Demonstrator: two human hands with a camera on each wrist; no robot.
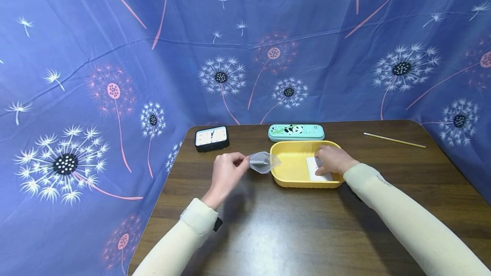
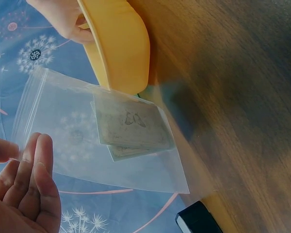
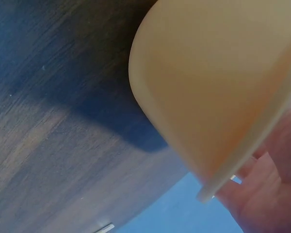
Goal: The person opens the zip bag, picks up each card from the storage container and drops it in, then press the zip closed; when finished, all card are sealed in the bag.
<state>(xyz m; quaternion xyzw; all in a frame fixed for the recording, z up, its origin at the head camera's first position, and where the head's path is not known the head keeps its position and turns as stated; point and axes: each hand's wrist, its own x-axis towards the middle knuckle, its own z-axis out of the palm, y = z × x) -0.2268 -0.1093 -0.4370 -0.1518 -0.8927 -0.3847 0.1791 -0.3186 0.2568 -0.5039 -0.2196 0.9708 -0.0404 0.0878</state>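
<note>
My left hand (image 1: 229, 173) pinches the top edge of a clear zip bag (image 1: 264, 162) between thumb and fingers, left of the yellow basin. Inside the bag lie a few flat cards (image 2: 133, 121), the front one bearing a butterfly print. My right hand (image 1: 334, 159) reaches over the rim into the yellow basin (image 1: 291, 182), its fingers on a white card (image 1: 312, 167) lying at the basin's right side. In the right wrist view the basin's wall (image 3: 203, 87) covers the fingertips, so I cannot tell whether they grip the card.
Behind the basin lies a mint pencil case (image 1: 296, 132) with a panda print. A black-framed clock (image 1: 212, 138) stands at the back left. A thin yellow stick (image 1: 394, 140) lies at the back right. A blue dandelion-patterned cloth (image 1: 245, 54) hangs behind the wooden table (image 1: 284, 233).
</note>
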